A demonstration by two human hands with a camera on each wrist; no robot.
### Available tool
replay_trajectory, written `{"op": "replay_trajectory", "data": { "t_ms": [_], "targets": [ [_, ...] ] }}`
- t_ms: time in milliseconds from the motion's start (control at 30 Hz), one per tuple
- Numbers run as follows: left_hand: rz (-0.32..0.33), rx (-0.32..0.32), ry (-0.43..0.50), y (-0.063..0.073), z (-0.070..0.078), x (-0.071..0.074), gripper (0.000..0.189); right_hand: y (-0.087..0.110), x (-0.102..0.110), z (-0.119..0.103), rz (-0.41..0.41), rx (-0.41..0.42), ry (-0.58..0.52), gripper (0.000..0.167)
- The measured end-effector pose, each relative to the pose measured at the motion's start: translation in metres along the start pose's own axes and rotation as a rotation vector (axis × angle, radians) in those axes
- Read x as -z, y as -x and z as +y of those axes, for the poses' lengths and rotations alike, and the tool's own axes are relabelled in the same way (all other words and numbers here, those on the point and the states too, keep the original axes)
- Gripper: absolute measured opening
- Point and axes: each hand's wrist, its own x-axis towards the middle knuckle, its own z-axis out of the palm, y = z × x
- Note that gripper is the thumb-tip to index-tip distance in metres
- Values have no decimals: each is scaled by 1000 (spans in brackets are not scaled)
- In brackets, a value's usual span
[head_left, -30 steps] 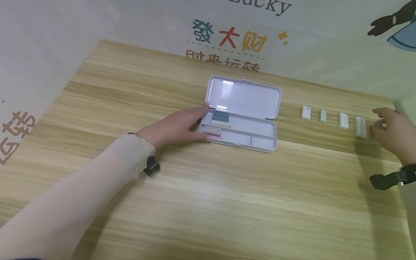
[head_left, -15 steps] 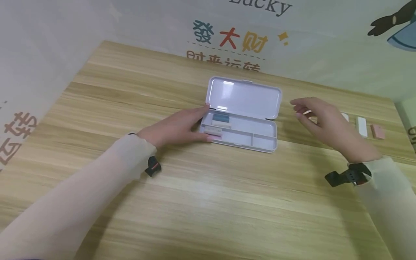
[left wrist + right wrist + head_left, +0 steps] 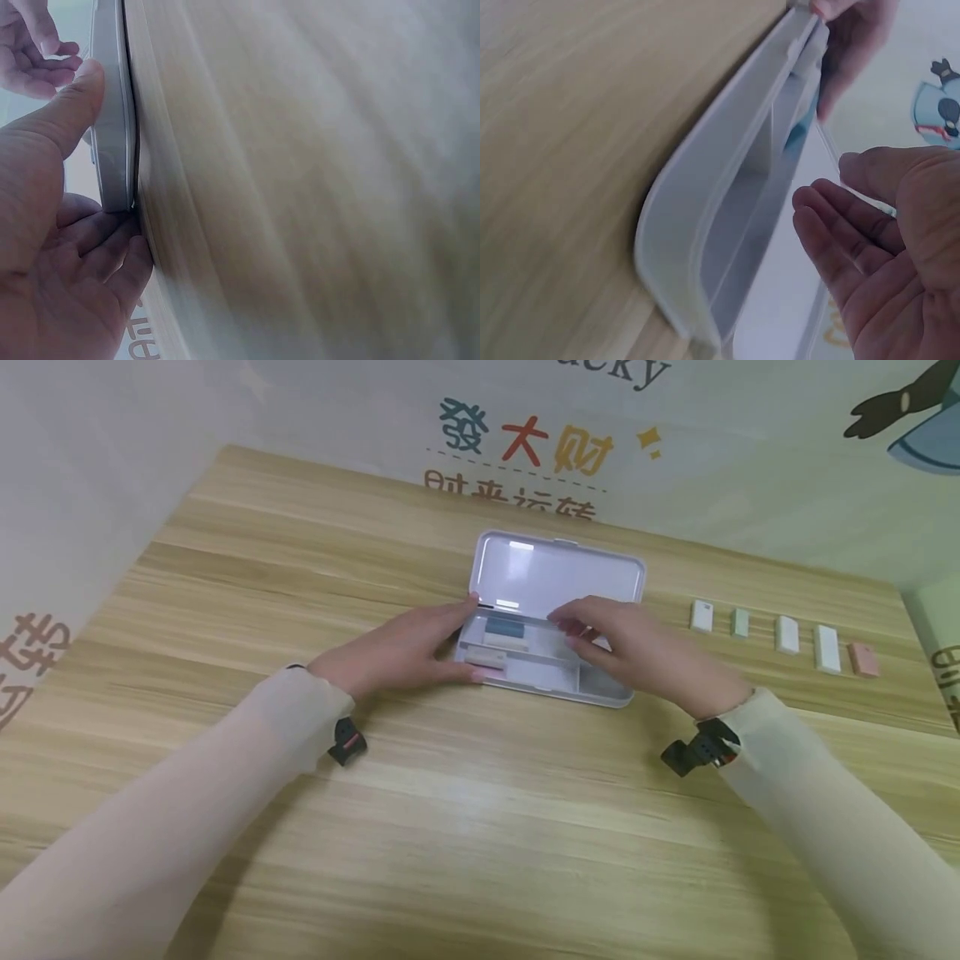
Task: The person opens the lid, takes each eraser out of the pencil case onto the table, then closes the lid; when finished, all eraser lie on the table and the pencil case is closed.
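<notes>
A white pencil case [image 3: 555, 575] lies with its lid raised on the table. My left hand [image 3: 393, 650] grips its left end, thumb at the front edge and fingers round the rear; the left wrist view shows the thumb against the case wall [image 3: 112, 142]. Above the case's right part hovers my right hand [image 3: 641, 652], fingers loosely bent; the right wrist view shows nothing between thumb and fingers [image 3: 847, 232]. Inside, a blue eraser [image 3: 505, 627] and a whitish one [image 3: 507, 642] lie in the rear compartment. A pale eraser [image 3: 486, 657] sits in the front compartment, partly near my left thumb.
Right of the case, a row of small blocks like erasers lies on the wooden table [image 3: 450, 827]: white [image 3: 702, 616], pale green [image 3: 740, 622], white [image 3: 787, 634], longer white [image 3: 827, 648] and pink [image 3: 864, 660]. A printed wall cloth [image 3: 337, 427] hangs behind the table.
My right hand has moved left from the far right end of the block row to above the case, uncovering the pink block. My left hand has stayed on the case.
</notes>
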Motion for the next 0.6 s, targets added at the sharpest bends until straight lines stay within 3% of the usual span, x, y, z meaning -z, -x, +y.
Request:
{"op": "replay_trajectory", "data": {
  "t_ms": [367, 600],
  "targets": [
    [-1, -2, 12, 2, -2, 1, 106, -32, -17, -9, -66, -38, -52, 30],
    [-5, -5, 8, 1, -2, 1, 105, -41, -22, -15, -38, -34, -34, 29]
  ]
}}
